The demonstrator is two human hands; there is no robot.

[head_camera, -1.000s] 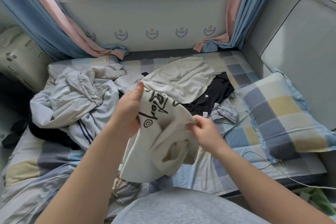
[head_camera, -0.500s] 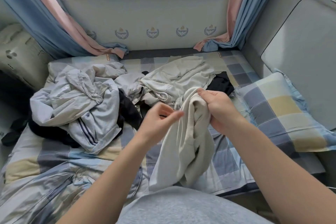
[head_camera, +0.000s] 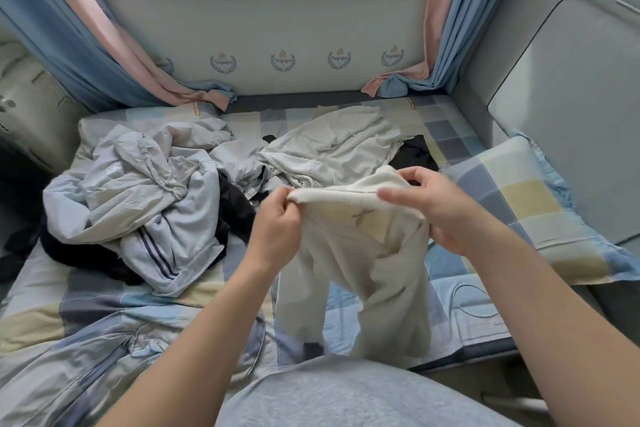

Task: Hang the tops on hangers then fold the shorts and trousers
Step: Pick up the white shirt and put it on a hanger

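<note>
Shift: since half a second ago the left hand and right hand have drawn apart. They now stretch the ribbed edge of the cream garment flat, where before it hung bunched from the right hand.
bed: checked sheet, with clothes strewn over its far and left parts; no hanger shows anywhere.
grey heap: crumpled at left with dark cloth beneath, unsorted.
pale garment: far centre, lying loose, neither hung nor folded.
cream garment: held up near centre, above the bed's near edge, with two lengths dangling; top or trousers, I cannot tell.
left hand: pinches the edge's left end.
right hand: grips the right end, forefinger stretched out.
progress: early, by my judgement; one piece is being opened out and every other piece is still to do.
</note>
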